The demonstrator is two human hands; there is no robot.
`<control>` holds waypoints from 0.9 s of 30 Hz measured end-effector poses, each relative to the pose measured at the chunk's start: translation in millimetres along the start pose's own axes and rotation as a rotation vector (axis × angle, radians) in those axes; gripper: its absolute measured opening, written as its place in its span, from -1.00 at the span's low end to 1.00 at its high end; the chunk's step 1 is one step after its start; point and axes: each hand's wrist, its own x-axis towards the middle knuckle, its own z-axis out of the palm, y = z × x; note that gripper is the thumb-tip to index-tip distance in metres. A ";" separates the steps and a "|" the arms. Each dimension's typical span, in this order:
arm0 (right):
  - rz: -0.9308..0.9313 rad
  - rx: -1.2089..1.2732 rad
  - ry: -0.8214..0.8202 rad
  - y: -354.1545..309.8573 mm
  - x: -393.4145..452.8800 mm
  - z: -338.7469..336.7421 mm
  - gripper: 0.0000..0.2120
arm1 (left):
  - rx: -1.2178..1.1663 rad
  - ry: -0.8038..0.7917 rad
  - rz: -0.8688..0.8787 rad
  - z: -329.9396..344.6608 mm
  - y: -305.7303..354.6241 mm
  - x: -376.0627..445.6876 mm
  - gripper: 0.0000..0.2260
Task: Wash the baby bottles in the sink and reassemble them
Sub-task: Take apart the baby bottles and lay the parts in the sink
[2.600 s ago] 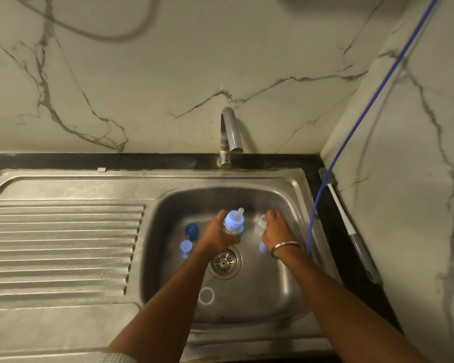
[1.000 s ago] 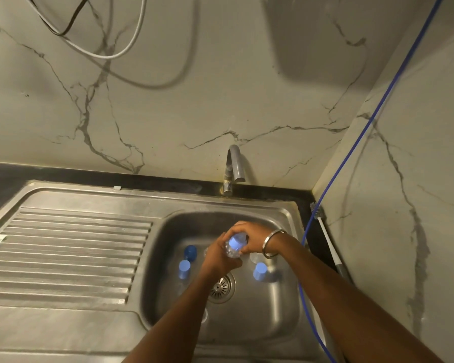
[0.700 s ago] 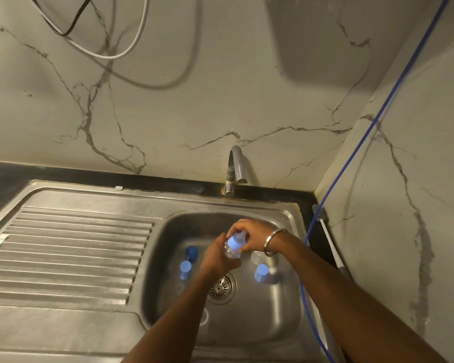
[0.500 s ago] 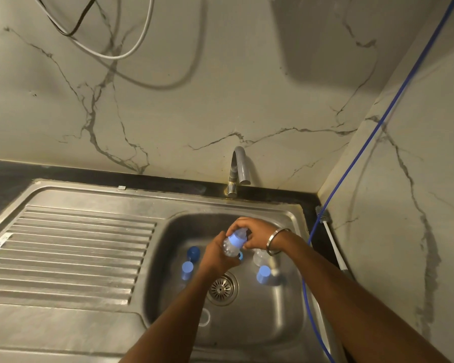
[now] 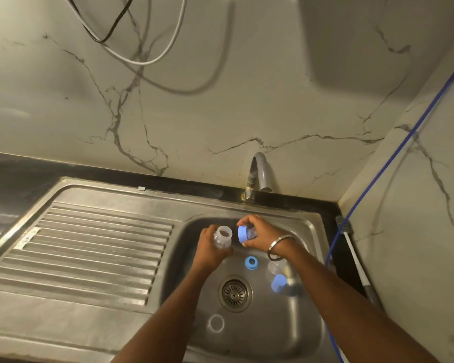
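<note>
Clear plastic bottle [image 5: 222, 238], open-mouthed, sits gripped in the left hand [image 5: 210, 251]; the right hand [image 5: 263, 233] pinches its blue cap [image 5: 243, 233] just beside, above the sink [image 5: 286, 334].

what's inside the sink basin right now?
In the sink: drain, blue ring, white ring, a capped bottle lying by the right forearm. The arms cover part of the floor.

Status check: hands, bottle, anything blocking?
Left hand grips open bottle. Right hand holds blue cap, clear of the bottle. Nothing blocking; tap dry.
</note>
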 end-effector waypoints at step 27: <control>-0.144 0.311 -0.054 -64.2 92.0 97.7 -0.56 | -0.018 0.434 -0.113 -127.0 -83.5 36.5 -0.44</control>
